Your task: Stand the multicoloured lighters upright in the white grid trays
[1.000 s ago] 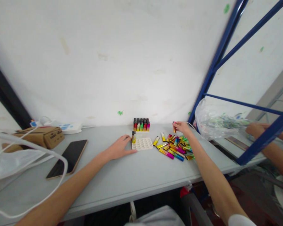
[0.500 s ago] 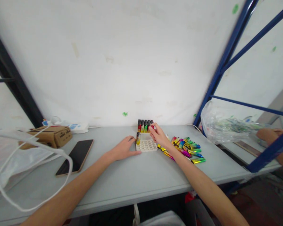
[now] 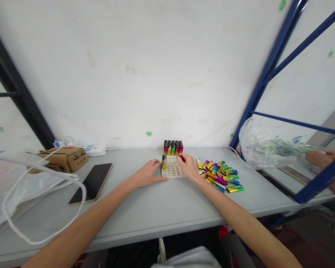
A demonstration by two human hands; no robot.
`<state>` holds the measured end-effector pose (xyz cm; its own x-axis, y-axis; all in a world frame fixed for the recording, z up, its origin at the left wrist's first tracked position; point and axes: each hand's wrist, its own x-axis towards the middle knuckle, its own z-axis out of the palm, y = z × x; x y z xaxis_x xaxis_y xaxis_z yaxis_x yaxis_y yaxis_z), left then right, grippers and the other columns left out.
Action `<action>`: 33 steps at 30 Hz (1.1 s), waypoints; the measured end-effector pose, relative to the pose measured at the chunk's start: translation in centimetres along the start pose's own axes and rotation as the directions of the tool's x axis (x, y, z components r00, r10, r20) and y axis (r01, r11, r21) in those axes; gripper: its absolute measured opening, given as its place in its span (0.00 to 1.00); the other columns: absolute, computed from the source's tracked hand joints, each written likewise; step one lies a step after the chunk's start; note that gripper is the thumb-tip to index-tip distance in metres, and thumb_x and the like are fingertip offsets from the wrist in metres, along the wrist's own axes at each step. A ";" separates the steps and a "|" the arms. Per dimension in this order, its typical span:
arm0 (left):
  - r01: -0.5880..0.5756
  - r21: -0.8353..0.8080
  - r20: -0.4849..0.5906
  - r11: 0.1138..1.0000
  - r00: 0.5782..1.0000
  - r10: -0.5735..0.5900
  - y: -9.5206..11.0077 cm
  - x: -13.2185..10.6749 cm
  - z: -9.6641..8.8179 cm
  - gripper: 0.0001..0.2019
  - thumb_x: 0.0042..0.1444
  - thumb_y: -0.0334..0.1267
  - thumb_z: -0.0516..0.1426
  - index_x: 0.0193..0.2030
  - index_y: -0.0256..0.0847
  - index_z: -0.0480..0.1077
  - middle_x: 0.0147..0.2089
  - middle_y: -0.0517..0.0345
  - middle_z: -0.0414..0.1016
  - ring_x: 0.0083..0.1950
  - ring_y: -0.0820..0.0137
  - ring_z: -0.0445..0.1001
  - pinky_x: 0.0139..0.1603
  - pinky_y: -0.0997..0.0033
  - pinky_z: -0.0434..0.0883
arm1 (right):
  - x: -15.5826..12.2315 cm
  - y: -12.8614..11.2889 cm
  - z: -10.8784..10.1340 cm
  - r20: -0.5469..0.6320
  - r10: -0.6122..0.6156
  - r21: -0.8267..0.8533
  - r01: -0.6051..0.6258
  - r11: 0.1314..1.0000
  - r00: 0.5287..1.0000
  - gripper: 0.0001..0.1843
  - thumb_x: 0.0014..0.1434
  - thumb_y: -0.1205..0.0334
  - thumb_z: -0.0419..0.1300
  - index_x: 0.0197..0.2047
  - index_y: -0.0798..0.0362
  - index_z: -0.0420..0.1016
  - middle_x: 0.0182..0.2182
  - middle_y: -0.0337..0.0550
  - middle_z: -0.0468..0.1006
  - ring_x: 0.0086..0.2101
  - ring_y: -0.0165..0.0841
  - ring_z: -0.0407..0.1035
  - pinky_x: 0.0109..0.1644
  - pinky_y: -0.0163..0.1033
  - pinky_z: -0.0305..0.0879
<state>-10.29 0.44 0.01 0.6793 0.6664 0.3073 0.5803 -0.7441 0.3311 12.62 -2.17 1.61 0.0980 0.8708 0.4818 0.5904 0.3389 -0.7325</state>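
Observation:
A white tray with rows of small holes (image 3: 171,171) lies on the table in front of me. One yellow lighter with a black top (image 3: 164,162) stands upright at its back left corner. My left hand (image 3: 147,174) rests at the tray's left side, thumb and fingers apart, fingertips at its edge. Between the fingertips of my right hand (image 3: 189,167) is a red lighter (image 3: 182,158), pinched over the tray's right back part. Behind the tray, a block of upright lighters with black tops (image 3: 173,147) stands in rows. Loose shiny wrapped lighters (image 3: 219,176) are heaped to the right.
On the left lie a phone (image 3: 93,182), a cardboard box (image 3: 64,158), a power strip (image 3: 95,149), a plastic bag (image 3: 16,186) and a looped white cable (image 3: 83,197). A blue metal frame (image 3: 257,89) rises at right, beside a clear bag (image 3: 254,149) and another person's hand (image 3: 319,158).
My right hand has come down and slightly right with the red lighter, nearer the tray. My left hand stays at the tray's left side. The view has shifted slightly.

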 end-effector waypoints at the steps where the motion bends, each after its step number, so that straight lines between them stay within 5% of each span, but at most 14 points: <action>1: -0.001 -0.002 -0.002 1.000 1.000 0.001 0.0 0.0 0.0 0.33 0.57 0.65 0.58 0.58 0.40 0.68 0.61 0.43 0.68 0.61 0.53 0.70 0.66 0.55 0.65 | 0.0 0.1 0.1 0.006 -0.009 -0.007 0.009 1.000 1.000 0.19 0.58 0.49 0.50 0.20 0.50 0.60 0.18 0.35 0.60 0.24 0.30 0.56 0.28 0.36 0.46; 10: -0.007 -0.009 -0.024 1.000 1.000 0.007 0.1 -0.1 0.0 0.32 0.57 0.65 0.58 0.57 0.41 0.68 0.60 0.44 0.69 0.60 0.53 0.70 0.64 0.54 0.66 | -0.4 0.1 -0.3 0.146 -0.146 -0.063 0.156 0.986 0.979 0.20 0.69 0.44 0.49 0.32 0.50 0.64 0.23 0.34 0.66 0.26 0.31 0.60 0.32 0.35 0.53; 16: 0.002 -0.008 -0.022 1.000 1.000 -0.002 0.1 -0.1 0.0 0.33 0.57 0.66 0.58 0.56 0.40 0.69 0.59 0.43 0.70 0.60 0.53 0.70 0.64 0.53 0.67 | -0.6 -0.4 -0.8 0.264 -0.354 -0.162 0.403 0.901 0.897 0.21 0.73 0.47 0.47 0.34 0.52 0.69 0.34 0.44 0.73 0.37 0.35 0.67 0.44 0.38 0.62; 20: -0.006 -0.013 -0.028 1.000 1.000 0.006 0.1 0.0 0.1 0.33 0.57 0.66 0.58 0.57 0.41 0.69 0.58 0.44 0.70 0.59 0.53 0.71 0.63 0.53 0.67 | -0.6 -0.9 -0.9 0.328 -0.283 -0.147 0.345 0.927 0.901 0.25 0.72 0.45 0.50 0.30 0.52 0.70 0.25 0.39 0.73 0.28 0.33 0.66 0.36 0.36 0.59; 25: -0.021 -0.033 -0.023 0.999 1.000 0.020 0.0 0.0 0.1 0.32 0.57 0.65 0.59 0.58 0.42 0.69 0.58 0.44 0.70 0.60 0.53 0.70 0.65 0.53 0.66 | -0.6 -0.5 -0.3 0.341 -0.271 -0.104 0.322 0.941 0.900 0.20 0.71 0.48 0.52 0.34 0.52 0.73 0.28 0.41 0.77 0.28 0.33 0.69 0.34 0.35 0.59; 33: -0.028 -0.017 -0.010 0.999 1.000 0.028 -0.2 0.0 0.2 0.31 0.58 0.64 0.59 0.57 0.41 0.69 0.58 0.44 0.69 0.59 0.53 0.70 0.64 0.53 0.66 | -0.8 -1.7 1.2 0.455 -0.231 -0.439 0.442 0.782 0.860 0.20 0.73 0.48 0.49 0.50 0.56 0.71 0.38 0.55 0.80 0.36 0.44 0.76 0.38 0.41 0.64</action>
<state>-10.31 0.59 -0.25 0.6905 0.6459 0.3256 0.5534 -0.7616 0.3372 10.60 -3.01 1.94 -0.4167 0.8327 0.3645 0.8568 0.4938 -0.1485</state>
